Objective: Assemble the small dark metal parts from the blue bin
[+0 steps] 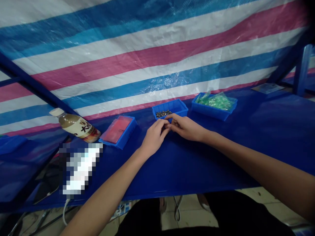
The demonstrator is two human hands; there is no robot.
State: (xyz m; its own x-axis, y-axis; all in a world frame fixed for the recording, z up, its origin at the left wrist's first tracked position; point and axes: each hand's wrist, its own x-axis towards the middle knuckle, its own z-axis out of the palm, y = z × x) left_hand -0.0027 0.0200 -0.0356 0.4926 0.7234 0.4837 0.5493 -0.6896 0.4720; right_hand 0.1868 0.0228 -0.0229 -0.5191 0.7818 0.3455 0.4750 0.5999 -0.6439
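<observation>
The left hand and right hand press their fingertips together, but I can't tell if they pinch anything, just below the blue tray of tiny metal bits.

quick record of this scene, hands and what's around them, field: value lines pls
left hand: left hand, fingertips against the right hand's
right hand: right hand, fingertips against the left hand's
held item: too small to tell
nearest: blue plastic tray of small dark metal parts, just behind the hands
to the right: blue tray of green items in clear plastic
to the left: blue tray with a red packet
also: plastic drink bottle, lying down
surface: blue-covered table
backdrop: striped tarpaulin
</observation>
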